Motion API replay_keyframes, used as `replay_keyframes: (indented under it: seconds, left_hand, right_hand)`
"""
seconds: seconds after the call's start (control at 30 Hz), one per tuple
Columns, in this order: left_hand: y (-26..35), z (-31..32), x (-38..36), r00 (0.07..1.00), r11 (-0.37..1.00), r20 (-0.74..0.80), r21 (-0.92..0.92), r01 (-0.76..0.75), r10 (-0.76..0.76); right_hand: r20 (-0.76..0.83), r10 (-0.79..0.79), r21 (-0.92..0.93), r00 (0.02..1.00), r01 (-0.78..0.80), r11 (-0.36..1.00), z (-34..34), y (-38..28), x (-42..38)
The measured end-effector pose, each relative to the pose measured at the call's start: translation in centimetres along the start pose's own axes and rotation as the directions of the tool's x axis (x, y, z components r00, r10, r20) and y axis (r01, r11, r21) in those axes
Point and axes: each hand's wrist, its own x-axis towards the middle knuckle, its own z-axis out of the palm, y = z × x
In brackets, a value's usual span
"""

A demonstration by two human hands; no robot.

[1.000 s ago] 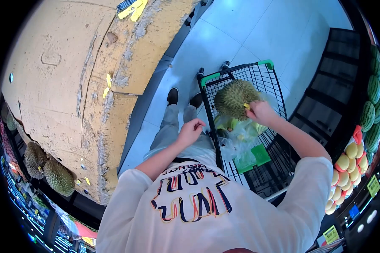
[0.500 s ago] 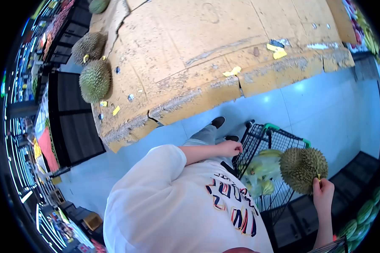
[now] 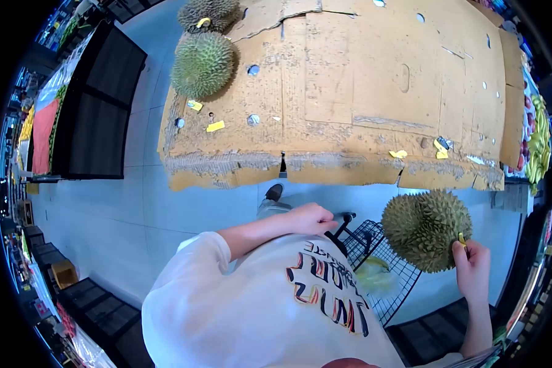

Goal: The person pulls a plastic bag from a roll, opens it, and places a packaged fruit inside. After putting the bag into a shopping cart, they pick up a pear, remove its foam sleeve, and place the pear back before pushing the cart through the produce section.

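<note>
My right hand (image 3: 473, 267) pinches the stem of a large brownish-green durian (image 3: 427, 230), where a yellow tag shows. The durian hangs over the far right side of a black wire shopping cart (image 3: 398, 288). Close to the cart's handle end, my left hand (image 3: 313, 219) is curled closed in front of my shirt. Whatever lies inside its fingers, if anything, is hidden. In the cart sits a clear plastic bag (image 3: 375, 279) with greenish-yellow produce.
Ahead stands a cardboard-covered display (image 3: 374, 92) with a ragged front edge. A greener durian (image 3: 203, 65) and a browner durian (image 3: 207, 13) rest at its left. Bananas (image 3: 538, 144) lie at far right. A dark produce stand (image 3: 101, 104) is at left.
The view has turned, so the display sits straighter and lower. The held durian has come up nearer the display's front edge and looks bigger. My left hand has shifted left in view.
</note>
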Motion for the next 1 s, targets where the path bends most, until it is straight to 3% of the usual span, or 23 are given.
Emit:
replay_keyframes:
  seconds: [0.07,0.2,0.33,0.47,0.63,0.73,0.83,1.0]
  left_hand:
    - [-0.6,-2.9,-3.1,0.99,0.993,-0.14,0.115,-0.003,0.019]
    - [-1.8,-8.8,-9.6,0.962,0.992,-0.259,-0.106,0.065,-0.09]
    - [-6.0,-11.5,-14.7,0.925,0.982,-0.348,-0.158,0.103,-0.153]
    - [-8.9,-13.9,-19.2,0.92,0.95,-0.287,-0.238,0.202,-0.268]
    - [-14.6,-13.7,-24.2,0.833,0.864,-0.299,-0.357,0.355,-0.466]
    - [-20.5,-11.3,-27.6,0.701,0.726,-0.248,-0.423,0.542,-0.668]
    - [-24.7,-9.0,-30.5,0.587,0.675,-0.353,-0.225,0.702,-0.728]
    - [-36.2,1.4,-37.0,0.318,0.464,-0.346,-0.537,0.704,-0.883]
  right_hand:
    - [0.028,-0.023,0.046,0.999,0.021,0.999,1.1,-4.1,2.0]
    - [0.072,-0.173,0.078,0.982,0.168,0.983,4.9,-11.6,6.2]
    - [0.19,-0.221,0.112,0.957,0.203,0.973,9.3,-19.7,10.0]
    - [0.237,-0.265,0.02,0.935,0.268,0.963,13.8,-26.9,12.6]
    - [0.339,-0.307,0.003,0.889,0.325,0.946,18.2,-33.6,15.5]
    - [0.397,-0.355,0.017,0.846,0.381,0.925,20.7,-34.9,17.8]
    - [0.403,-0.405,0.022,0.82,0.434,0.901,22.0,-34.8,20.4]
    - [0.375,-0.384,0.062,0.844,0.391,0.918,22.2,-32.9,26.2]
